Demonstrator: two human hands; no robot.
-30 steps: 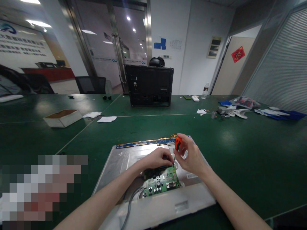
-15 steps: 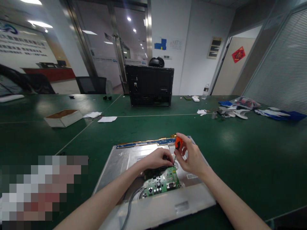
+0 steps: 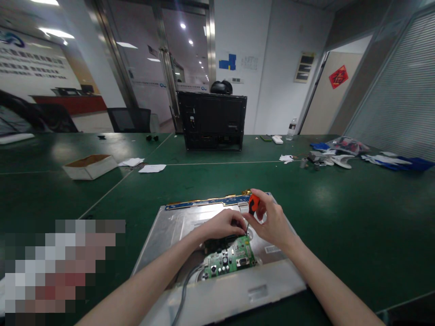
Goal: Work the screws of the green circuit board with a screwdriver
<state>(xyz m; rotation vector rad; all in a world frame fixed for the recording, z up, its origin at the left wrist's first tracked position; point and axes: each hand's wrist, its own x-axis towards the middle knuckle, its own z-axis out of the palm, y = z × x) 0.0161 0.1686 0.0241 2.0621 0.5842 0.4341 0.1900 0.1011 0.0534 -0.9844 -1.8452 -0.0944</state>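
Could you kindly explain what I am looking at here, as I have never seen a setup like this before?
There is no robot here: these are a person's two bare hands, seen by a camera worn on the head, looking forward and down. The right hand holds an orange-handled screwdriver, its shaft pointing down at the far edge of a green circuit board. The left hand has its fingertips close to that spot; whether they pinch anything is hidden. The board sits on a metal panel lying on a green table. Farther off stand an open box and a black monitor-like unit.
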